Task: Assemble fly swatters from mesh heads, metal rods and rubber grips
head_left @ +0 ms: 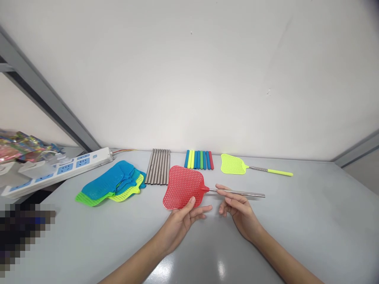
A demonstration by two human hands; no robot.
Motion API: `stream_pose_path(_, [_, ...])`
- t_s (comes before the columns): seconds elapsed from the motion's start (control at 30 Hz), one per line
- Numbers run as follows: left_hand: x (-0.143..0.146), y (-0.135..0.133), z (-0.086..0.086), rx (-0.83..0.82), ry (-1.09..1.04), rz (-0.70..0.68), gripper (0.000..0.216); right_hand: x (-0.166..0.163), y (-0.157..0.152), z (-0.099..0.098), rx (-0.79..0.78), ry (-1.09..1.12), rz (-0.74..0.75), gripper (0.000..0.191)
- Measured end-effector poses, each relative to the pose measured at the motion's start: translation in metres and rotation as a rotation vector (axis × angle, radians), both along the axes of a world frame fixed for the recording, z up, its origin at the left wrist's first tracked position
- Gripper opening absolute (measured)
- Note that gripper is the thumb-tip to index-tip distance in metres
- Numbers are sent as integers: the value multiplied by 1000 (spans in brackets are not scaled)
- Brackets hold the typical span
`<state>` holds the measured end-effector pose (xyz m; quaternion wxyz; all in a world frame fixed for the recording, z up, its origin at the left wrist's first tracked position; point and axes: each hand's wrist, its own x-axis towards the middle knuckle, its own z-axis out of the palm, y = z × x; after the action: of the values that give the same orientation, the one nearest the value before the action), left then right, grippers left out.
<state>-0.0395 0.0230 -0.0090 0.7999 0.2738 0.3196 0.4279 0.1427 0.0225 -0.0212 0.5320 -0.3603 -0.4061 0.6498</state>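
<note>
Landmark = red swatter head [185,185], on the near-middle part of the counter [314,221], perforated face up. Its neck points right and meets a bare metal rod [251,194], which runs on to the right of the red swatter head, roughly level; its far end has no coloured sleeve on it.

Left hand [185,221]: at the near edge of the red swatter head. Thumb flat on the mesh, other fingers partly spread past the edge towards the neck. Loose pinch on that edge, roughly half open.

Right hand [235,207]: just right of the red swatter head, at the rod. Fingers half curled, rod passing between them close to the neck. Light hold by the look of it; can't tell how firm.

Rest, all relative to the red swatter head:
- Left: overlapping pile of loose mesh heads [103,181], blue on top, green and yellow showing underneath.
- Behind and left: metal rods [156,167] side by side in a row, near ends close to its edge.
- Behind and slightly right: row of coloured sleeves [199,159], blue, yellow, green, red, near the wall [189,79].
- Behind and further right: yellow-green swatter [233,164], complete with rod and matching handle, lying flat.
- Far left, past the pile: white power strip [96,157], plugs in it, lying at an angle.
</note>
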Motion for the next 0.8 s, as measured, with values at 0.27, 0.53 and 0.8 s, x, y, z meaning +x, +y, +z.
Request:
stream_pose_path(0.27, [1, 1, 0, 7, 18, 12, 18, 0, 0, 0, -9, -5, 0, 25])
stream_pose_path(0.53, [2, -1, -1, 46, 47, -1, 24, 0, 0, 0, -8, -22, -15, 24])
stream_pose_path(0.8, [3, -2, 0, 82, 116, -30, 34, 0, 0, 0, -20, -21, -27, 23])
